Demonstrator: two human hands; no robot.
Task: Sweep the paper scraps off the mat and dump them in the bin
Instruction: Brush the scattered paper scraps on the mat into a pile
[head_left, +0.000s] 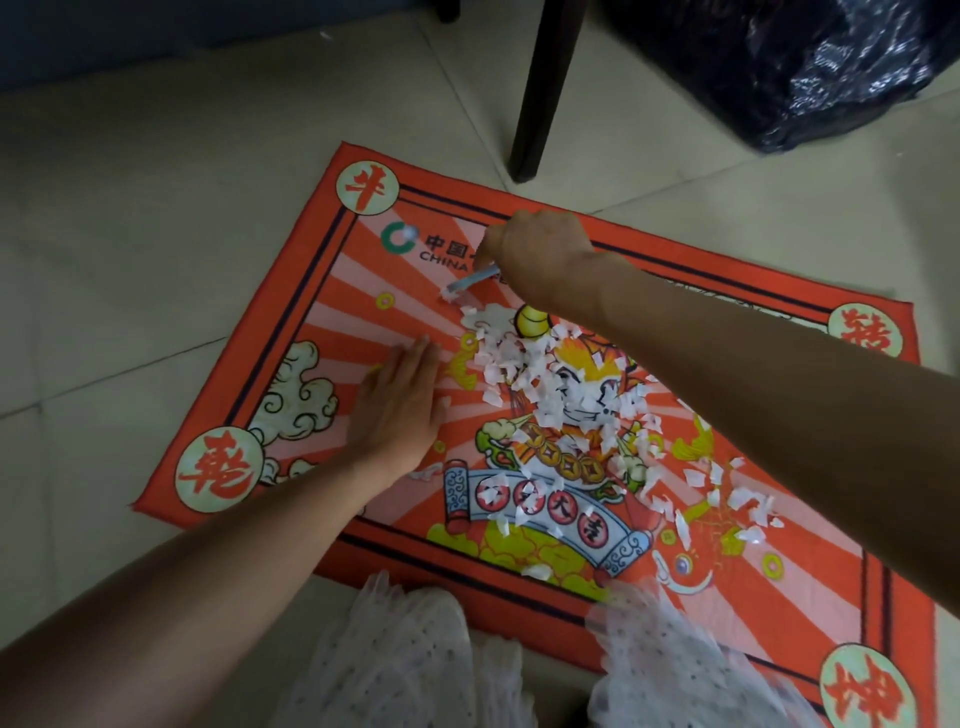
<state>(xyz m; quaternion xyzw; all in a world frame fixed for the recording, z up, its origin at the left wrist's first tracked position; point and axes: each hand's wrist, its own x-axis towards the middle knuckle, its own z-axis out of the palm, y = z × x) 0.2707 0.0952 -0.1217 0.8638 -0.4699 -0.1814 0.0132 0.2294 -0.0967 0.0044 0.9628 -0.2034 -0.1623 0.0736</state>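
Observation:
An orange-red printed mat (311, 291) lies on the tiled floor. Several white paper scraps (524, 364) are scattered over its middle, trailing toward the lower right. My right hand (540, 249) is at the mat's far side, closed on a small light-blue brush (470, 283) whose tip touches the scraps at the pile's upper end. My left hand (400, 400) lies flat on the mat, fingers apart, just left of the pile. The bin, lined with a black plastic bag (810, 67), stands at the top right beyond the mat.
A dark wooden chair leg (540, 93) stands on the floor just past the mat's far edge. White dotted fabric over my knees (395, 654) covers the mat's near edge. Beige floor tiles (130, 234) surround the mat.

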